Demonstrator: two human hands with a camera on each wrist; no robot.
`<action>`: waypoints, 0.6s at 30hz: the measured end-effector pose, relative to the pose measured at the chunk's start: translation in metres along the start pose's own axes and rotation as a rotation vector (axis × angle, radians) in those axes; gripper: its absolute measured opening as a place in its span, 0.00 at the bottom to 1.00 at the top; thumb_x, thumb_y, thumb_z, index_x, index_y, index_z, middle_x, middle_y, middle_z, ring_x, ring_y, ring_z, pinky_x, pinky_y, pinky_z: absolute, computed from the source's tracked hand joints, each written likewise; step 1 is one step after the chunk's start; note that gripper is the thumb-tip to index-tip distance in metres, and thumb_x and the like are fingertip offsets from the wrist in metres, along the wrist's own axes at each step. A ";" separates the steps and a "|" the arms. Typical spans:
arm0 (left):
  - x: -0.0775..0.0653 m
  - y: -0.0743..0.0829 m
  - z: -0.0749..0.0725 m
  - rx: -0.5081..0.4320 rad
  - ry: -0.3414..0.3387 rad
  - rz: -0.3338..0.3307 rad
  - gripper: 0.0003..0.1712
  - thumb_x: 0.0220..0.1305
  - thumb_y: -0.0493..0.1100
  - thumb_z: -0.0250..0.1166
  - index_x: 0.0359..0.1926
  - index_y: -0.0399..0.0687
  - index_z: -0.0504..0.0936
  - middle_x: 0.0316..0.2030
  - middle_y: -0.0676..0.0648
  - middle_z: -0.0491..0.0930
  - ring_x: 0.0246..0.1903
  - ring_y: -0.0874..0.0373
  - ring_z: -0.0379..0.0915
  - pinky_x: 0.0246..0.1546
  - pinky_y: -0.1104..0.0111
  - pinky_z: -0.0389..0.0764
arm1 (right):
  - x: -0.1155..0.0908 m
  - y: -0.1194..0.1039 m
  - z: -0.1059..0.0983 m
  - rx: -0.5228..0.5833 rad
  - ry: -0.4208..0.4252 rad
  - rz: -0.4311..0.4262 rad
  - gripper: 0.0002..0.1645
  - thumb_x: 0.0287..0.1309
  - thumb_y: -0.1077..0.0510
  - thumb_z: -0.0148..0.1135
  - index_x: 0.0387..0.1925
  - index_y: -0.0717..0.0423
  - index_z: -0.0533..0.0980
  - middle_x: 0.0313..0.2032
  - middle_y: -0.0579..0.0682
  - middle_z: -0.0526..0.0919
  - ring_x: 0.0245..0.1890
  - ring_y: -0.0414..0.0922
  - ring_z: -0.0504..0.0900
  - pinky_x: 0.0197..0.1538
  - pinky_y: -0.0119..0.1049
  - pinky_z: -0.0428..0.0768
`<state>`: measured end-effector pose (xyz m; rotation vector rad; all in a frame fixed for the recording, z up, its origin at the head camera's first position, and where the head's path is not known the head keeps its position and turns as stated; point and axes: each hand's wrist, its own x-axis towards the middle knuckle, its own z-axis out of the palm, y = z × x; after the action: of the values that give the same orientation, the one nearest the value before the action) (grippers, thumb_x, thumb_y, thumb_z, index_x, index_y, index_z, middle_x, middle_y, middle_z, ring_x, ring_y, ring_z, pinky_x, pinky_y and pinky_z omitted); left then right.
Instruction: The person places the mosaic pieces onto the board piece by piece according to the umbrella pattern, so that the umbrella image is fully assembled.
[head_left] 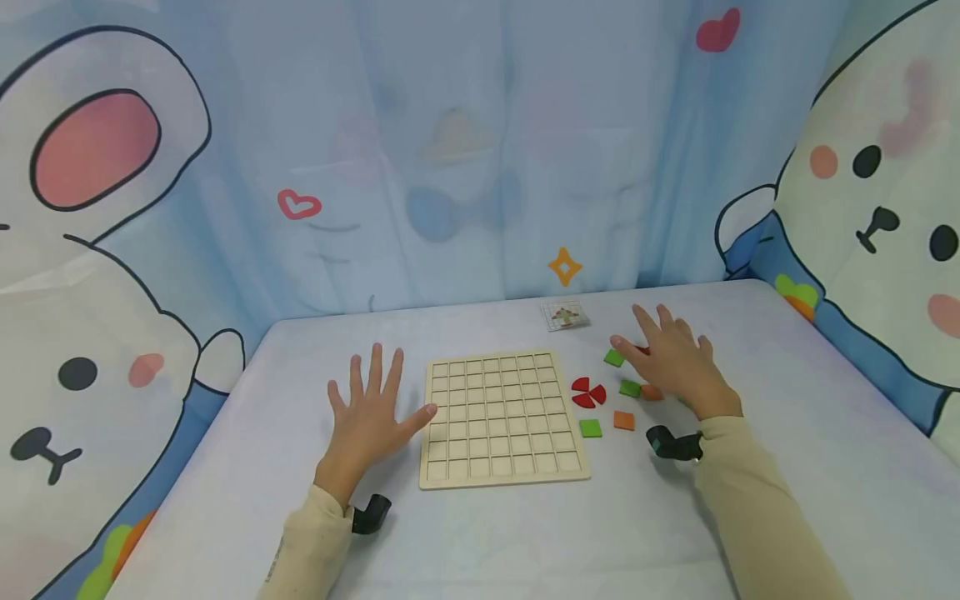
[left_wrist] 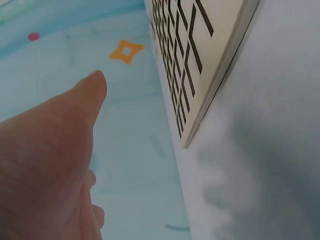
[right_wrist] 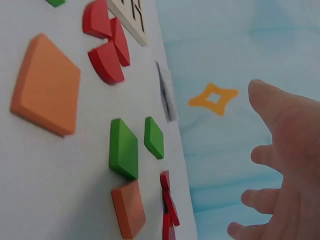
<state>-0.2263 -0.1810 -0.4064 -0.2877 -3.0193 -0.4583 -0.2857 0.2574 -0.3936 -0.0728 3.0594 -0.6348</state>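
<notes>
Two empty hands, the left hand (head_left: 365,425) and right hand (head_left: 678,364), show spread fingers; the gridded board (head_left: 504,421) lies flat between them, presumably for either's reach. Coloured pieces (head_left: 590,428) lie loose at its right, apparently for easy access; a packet (head_left: 566,316) sits beyond, seemingly set aside.

Far red pieces (right_wrist: 171,204) mostly hidden by right grip (head_left: 678,360) in head view; board (left_wrist: 212,60) cut off by top edge in left wrist view; lettering on left sleeve (head_left: 309,542) too small to be read.
</notes>
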 end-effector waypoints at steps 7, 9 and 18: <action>-0.019 0.004 0.002 -0.072 -0.040 0.037 0.63 0.69 0.74 0.63 0.88 0.48 0.42 0.86 0.39 0.32 0.83 0.32 0.25 0.71 0.25 0.31 | 0.005 0.023 -0.009 0.090 -0.045 0.006 0.51 0.82 0.38 0.50 0.84 0.67 0.43 0.78 0.81 0.43 0.77 0.80 0.46 0.68 0.82 0.51; -0.022 0.004 0.006 -0.063 -0.053 0.043 0.64 0.68 0.75 0.63 0.88 0.48 0.43 0.86 0.38 0.34 0.83 0.31 0.28 0.71 0.25 0.33 | 0.007 0.029 -0.008 0.123 -0.055 0.009 0.51 0.82 0.39 0.50 0.85 0.65 0.42 0.79 0.79 0.44 0.78 0.78 0.45 0.70 0.79 0.51; -0.024 0.006 0.024 -0.097 -0.166 0.092 0.69 0.64 0.78 0.65 0.88 0.46 0.43 0.86 0.40 0.36 0.83 0.33 0.30 0.72 0.26 0.35 | 0.013 0.039 0.006 0.159 -0.082 -0.027 0.39 0.82 0.51 0.54 0.82 0.66 0.56 0.78 0.78 0.53 0.76 0.77 0.52 0.71 0.75 0.58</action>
<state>-0.2022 -0.1723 -0.4299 -0.4929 -3.1311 -0.6020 -0.3000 0.2907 -0.4145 -0.1339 2.9221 -0.8514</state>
